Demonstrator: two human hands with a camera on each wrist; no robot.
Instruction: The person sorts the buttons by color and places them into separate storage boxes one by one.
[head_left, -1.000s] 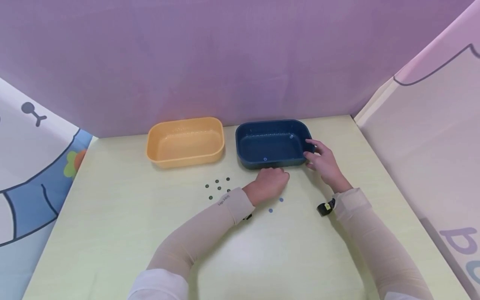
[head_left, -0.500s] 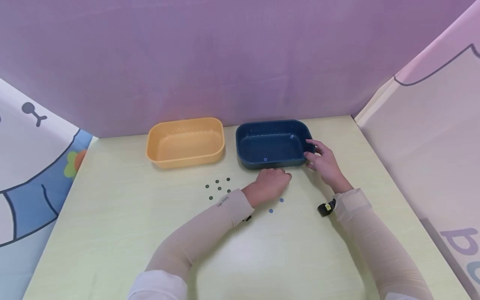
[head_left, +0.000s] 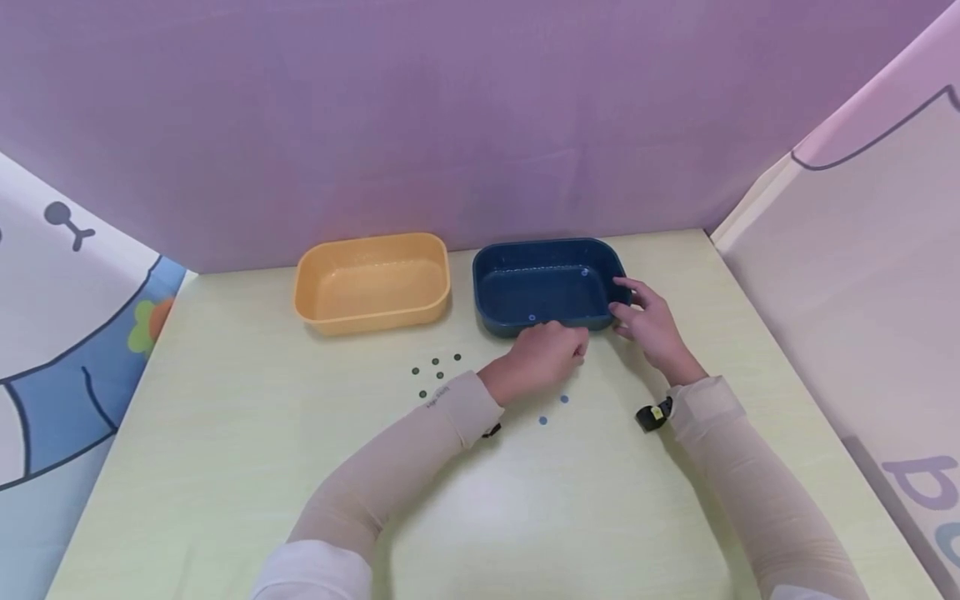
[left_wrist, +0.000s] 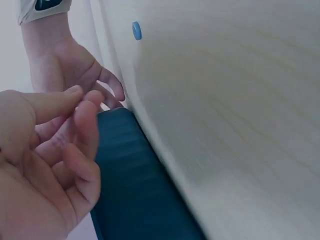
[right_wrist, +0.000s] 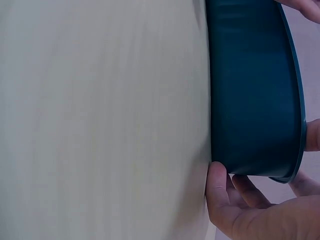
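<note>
The left hand (head_left: 543,354) is close over the front rim of a dark blue box (head_left: 510,327). In the left wrist view its thumb and forefinger (left_wrist: 89,112) meet at the tips in a pinch, the other fingers curled loosely; I cannot tell what lies between the tips. The right hand (head_left: 656,333) grips the box's right end, fingertips (right_wrist: 216,172) against the end wall and others over the rim. Inside the box lie two small blue buttons (head_left: 585,272). Two more blue buttons (head_left: 564,399) lie on the table in front of the left hand.
A yellow box (head_left: 375,321) stands to the left of the blue one. Several small dark green buttons (head_left: 440,375) lie in front of it, close to the left sleeve (head_left: 420,442). A purple curtain (head_left: 450,125) hangs behind the table, with printed panels at both sides.
The left hand has risen from the table in front of the blue box to its front rim, overlapping it in the head view. The right hand has stayed at the box's right end.
</note>
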